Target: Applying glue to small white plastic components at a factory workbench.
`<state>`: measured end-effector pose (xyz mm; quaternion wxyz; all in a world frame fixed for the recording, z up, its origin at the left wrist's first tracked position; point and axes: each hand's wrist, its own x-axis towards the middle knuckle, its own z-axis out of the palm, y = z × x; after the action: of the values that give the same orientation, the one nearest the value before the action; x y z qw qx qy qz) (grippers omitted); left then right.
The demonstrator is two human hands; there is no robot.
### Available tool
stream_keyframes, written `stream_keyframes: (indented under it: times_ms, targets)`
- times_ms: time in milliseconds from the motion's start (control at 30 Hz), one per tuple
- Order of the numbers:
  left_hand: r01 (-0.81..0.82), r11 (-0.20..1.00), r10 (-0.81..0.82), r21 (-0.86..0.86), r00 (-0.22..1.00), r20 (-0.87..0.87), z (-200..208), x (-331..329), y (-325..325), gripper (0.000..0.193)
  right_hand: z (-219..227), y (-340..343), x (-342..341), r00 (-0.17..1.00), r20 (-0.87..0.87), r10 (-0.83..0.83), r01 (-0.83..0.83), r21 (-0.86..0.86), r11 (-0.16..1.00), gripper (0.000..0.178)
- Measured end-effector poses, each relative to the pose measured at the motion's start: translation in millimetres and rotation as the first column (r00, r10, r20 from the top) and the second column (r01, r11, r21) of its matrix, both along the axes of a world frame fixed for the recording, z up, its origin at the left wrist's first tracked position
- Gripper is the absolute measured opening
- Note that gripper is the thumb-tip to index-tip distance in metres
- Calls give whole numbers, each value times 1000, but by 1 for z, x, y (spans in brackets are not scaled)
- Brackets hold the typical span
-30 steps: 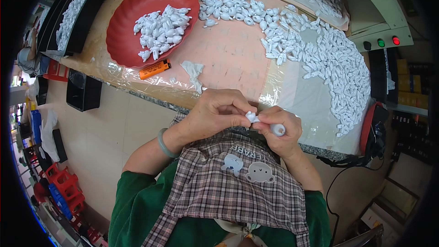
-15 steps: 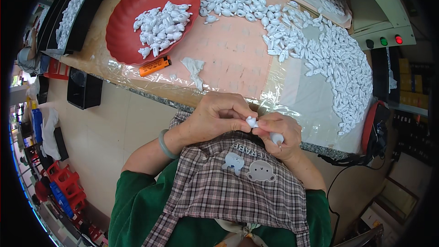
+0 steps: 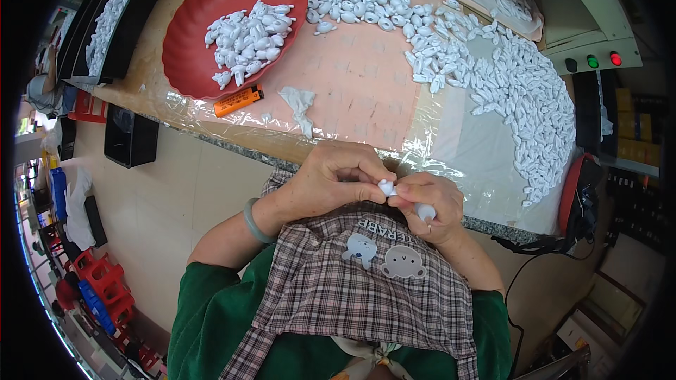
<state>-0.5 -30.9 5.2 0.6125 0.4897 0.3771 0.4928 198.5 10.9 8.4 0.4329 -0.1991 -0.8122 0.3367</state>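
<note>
Your left hand (image 3: 334, 179) and right hand (image 3: 440, 207) have their fingers clamped on a small white figurine piece (image 3: 386, 188), just below-right of frame centre. You seem to be fitting it together; next calls for steady, even pressure.

"Where does this view look from?"
"The wearer's head, steeply down past the plaid apron (image 3: 366, 288): hands (image 3: 331, 181) near, mid-picture, table (image 3: 144, 86) beyond, straight edges bowing fisheye-style."

Bowl (image 3: 184, 39) w/ pcs (image 3: 250, 41) L on tbl (image 3: 352, 84); loose pcs (image 3: 546, 116) R; tissue (image 3: 298, 107) nr edge (image 3: 227, 146).
</note>
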Motion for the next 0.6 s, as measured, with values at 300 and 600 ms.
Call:
stream_keyframes:
  times_ms: [300,600]
  targets:
    - [8,1000,-8,12,1000,-11,-2,0,1,20,-3,0,0,1000,-7,7,-7,-2,1000,27]
    - [8,1000,-8,-16,1000,23,0,0,1,20,-5,0,0,1000,-7,-5,5,-1,1000,26]
